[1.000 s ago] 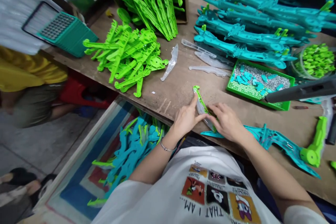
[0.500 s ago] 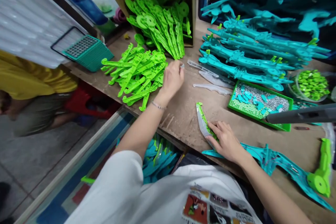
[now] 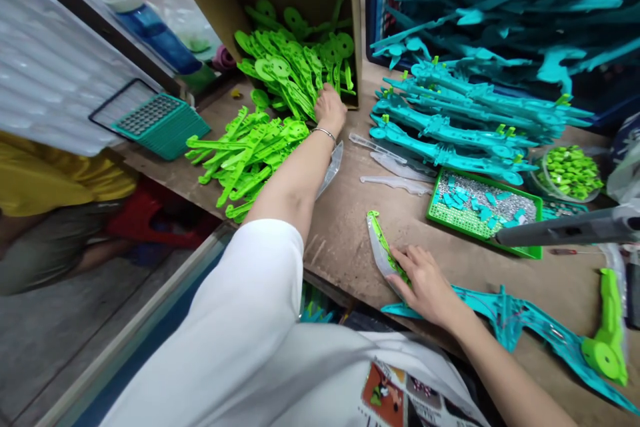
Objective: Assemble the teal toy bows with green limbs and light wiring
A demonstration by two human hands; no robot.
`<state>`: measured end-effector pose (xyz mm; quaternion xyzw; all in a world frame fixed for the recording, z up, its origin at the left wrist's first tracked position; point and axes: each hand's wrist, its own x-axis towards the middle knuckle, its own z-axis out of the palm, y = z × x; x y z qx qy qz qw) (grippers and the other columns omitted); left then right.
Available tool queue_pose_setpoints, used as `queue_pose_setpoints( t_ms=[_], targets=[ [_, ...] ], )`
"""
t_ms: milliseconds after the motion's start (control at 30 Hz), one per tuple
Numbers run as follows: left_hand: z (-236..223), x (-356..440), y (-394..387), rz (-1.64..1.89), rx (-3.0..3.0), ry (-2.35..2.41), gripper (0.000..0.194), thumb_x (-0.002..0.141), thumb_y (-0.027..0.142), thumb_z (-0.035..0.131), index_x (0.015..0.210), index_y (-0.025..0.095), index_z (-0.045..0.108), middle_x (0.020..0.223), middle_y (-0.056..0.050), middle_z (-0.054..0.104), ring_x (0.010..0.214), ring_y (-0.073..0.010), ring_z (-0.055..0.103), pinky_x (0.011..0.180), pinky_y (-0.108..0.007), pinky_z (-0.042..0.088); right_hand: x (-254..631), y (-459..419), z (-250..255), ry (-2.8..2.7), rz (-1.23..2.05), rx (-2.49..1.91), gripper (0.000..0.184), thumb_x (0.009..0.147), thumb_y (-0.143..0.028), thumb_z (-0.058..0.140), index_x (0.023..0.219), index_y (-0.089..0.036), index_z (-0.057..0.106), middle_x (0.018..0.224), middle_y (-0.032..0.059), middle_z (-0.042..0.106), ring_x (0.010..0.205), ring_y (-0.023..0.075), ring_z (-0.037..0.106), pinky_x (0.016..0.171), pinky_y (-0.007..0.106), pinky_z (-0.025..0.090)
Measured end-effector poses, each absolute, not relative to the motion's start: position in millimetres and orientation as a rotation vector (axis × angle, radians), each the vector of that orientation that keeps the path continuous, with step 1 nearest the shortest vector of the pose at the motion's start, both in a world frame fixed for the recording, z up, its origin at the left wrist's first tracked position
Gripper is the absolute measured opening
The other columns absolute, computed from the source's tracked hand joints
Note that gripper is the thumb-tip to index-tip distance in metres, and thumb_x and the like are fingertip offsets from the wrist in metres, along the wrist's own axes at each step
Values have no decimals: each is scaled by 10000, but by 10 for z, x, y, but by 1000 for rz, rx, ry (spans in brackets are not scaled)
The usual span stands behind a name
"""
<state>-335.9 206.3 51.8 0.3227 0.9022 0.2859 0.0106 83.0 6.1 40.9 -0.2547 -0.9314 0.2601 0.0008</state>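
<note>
My left hand (image 3: 330,109) is at the near end of a fanned pile of long lime-green plastic arms (image 3: 285,70) with round discs at one end. Its fingers are curled on one of the arms, their tips partly hidden. My right hand (image 3: 425,280) lies on the bench over a clear blade-shaped plastic piece (image 3: 379,255) with a green plastic strip (image 3: 383,235) along it, gripping its lower end. Under that hand runs a long turquoise plastic frame (image 3: 530,313). Beside my left forearm lies another clear curved piece (image 3: 331,170).
Hooked green parts (image 3: 250,153) lie heaped to the left. Clear strips (image 3: 397,183), stacked turquoise frames (image 3: 450,120) and a green tray (image 3: 480,240) of screws are across the bench. A grey rod-like tool (image 3: 565,227) juts in from the right. A seated person (image 3: 55,180) is at left.
My left hand has moved forward from the bench to the green arms at the box. My right hand has stayed on the blade-shaped piece. The view has shifted slightly.
</note>
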Motion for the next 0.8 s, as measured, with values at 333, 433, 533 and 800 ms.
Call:
queue_pose_setpoints(
  t_ms=[333, 433, 533, 800],
  targets=[
    [662, -3407, 2064, 955, 1065, 2752, 610, 863, 268, 721, 1416, 124, 506, 1439, -269, 575, 1387, -409, 554, 1166, -570, 401, 807, 36, 420, -2958, 773, -834, 504, 1060, -421, 458, 1485, -159, 530, 1211, 156, 628, 1114, 298, 603, 1014, 494, 513],
    [673, -3425, 2115, 931, 1045, 2745, 485, 876, 283, 688, 1320, 114, 591, 1350, -266, 640, 1346, -406, 582, 1132, -566, 423, 803, 23, 420, -2958, 766, -846, 500, 1061, -418, 454, 1484, -163, 530, 1206, 152, 630, 1110, 297, 603, 1023, 494, 509],
    [682, -3450, 2172, 959, 989, 2755, 399, 829, 212, 697, 1212, 105, 664, 1296, -259, 668, 1296, -392, 604, 1101, -525, 441, 801, 19, 416, -2951, 767, -851, 495, 1059, -413, 461, 1481, -164, 533, 1198, 150, 636, 1103, 298, 600, 1016, 494, 509],
    [785, -3555, 1936, 1202, 926, 2739, 145, 998, 147, 524, 1085, 143, 641, 1210, -155, 696, 1187, -245, 613, 1041, -411, 432, 806, 74, 418, -2959, 790, -815, 501, 1060, -424, 454, 1469, -148, 544, 1223, 162, 640, 1091, 293, 603, 1009, 478, 507]
  ],
)
